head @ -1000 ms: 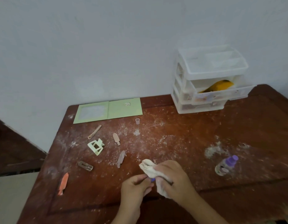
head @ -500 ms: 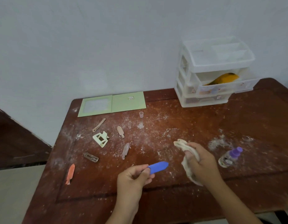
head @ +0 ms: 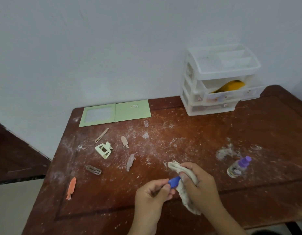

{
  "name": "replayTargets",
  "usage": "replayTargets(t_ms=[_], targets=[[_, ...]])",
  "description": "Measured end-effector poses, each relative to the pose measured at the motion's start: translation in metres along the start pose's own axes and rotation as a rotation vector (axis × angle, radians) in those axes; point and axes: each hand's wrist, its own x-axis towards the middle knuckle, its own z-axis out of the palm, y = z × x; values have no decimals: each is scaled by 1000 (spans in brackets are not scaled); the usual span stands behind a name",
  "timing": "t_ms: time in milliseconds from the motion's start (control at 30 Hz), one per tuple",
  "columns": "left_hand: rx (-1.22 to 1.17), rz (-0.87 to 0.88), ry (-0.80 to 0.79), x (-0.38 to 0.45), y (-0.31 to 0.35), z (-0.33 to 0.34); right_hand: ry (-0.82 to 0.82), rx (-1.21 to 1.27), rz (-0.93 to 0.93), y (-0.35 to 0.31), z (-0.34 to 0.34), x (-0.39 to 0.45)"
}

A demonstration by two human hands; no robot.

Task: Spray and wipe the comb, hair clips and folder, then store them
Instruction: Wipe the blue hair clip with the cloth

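Against a plain pale wall, a dark red-brown wooden desk [head: 197, 133] is seen, its top scratched and dusted with white powder. At the back a white plastic drawer unit [head: 216, 82] stands, with an orange comb [head: 229, 86] lying in its open middle drawer, and a light green folder [head: 115, 112] lies open and flat to the left. Several hair clips are scattered over the left half, among them an orange clip [head: 71, 188] and a pale green claw clip [head: 103, 150]. A purple-capped spray bottle [head: 239, 167] lies at the right. Near the front edge a blue hair clip [head: 174, 181] is pinched by the left hand [head: 152, 195], while a grubby white cloth [head: 184, 184] is gripped by the right hand [head: 197, 185], its fingers curled and pressing the cloth against the clip's tip.
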Motion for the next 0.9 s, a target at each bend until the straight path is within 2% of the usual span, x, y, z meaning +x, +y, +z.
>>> replayTargets(t_ms=[67,133,200,267,400,533,633,767,900], targets=[[-118,-134,-27,0,0,0,39,-17,-105,3,-2,-3],[-182,-285,-85,0,2,-2,-47,-1,-215,2,-4,-6],[-187,-358,-131,0,4,-5,-140,-45,-356,3,-7,-7],[-227,-366,-117,1,7,-10,-168,-91,-407,6,-12,-5],[-120,-154,29,8,8,-20,22,-69,-222,9,-27,5],[32,78,-24,4,10,-14,-211,-161,-421,0,-6,2],[66,188,-58,0,15,-13,-259,-171,-478,0,7,5],[116,282,-19,-2,14,-17,-50,-269,-442,8,-6,20],[161,290,-1,0,12,-14,67,-152,-303,-4,-19,22]])
